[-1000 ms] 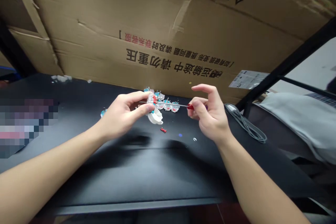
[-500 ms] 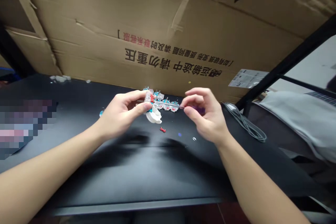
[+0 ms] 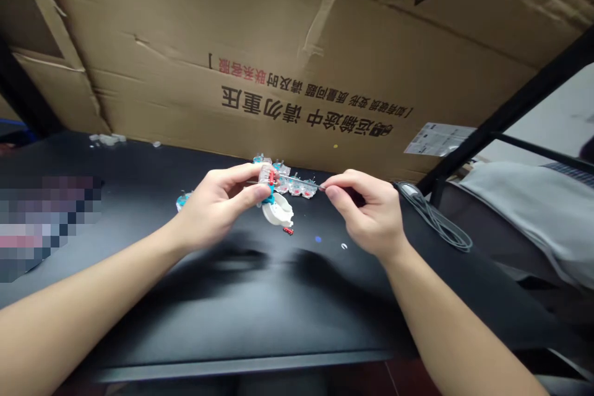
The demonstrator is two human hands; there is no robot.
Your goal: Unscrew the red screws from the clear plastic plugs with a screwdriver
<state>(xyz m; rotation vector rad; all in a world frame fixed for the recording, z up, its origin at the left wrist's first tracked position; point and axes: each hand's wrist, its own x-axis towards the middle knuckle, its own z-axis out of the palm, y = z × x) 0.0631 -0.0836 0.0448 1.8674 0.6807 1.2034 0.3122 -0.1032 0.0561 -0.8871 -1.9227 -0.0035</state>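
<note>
My left hand (image 3: 219,203) pinches a small plastic mechanism (image 3: 278,211) between thumb and fingers. Clear and red parts show at its top, blue below them, and a round white cup-like piece hangs underneath. Closed around a screwdriver (image 3: 301,182), my right hand (image 3: 369,209) points its thin metal shaft left at the red part; the handle is hidden in the palm. Whether the tip touches cannot be made out. Just under the white piece, a tiny red part (image 3: 288,231) lies on the black table (image 3: 260,322).
Several clear and blue mechanisms (image 3: 307,189) stand against the cardboard (image 3: 176,93) at the back. Another blue piece (image 3: 182,200) is left of my left hand. A blue dot (image 3: 318,239) and a small white clip-like piece (image 3: 344,246) lie rightward. A coiled grey cable (image 3: 436,219) rests farther right.
The mechanism has shifted slightly right and its white piece has turned more into view. My right hand has curled tighter around the screwdriver, hiding the purple handle seen before.
</note>
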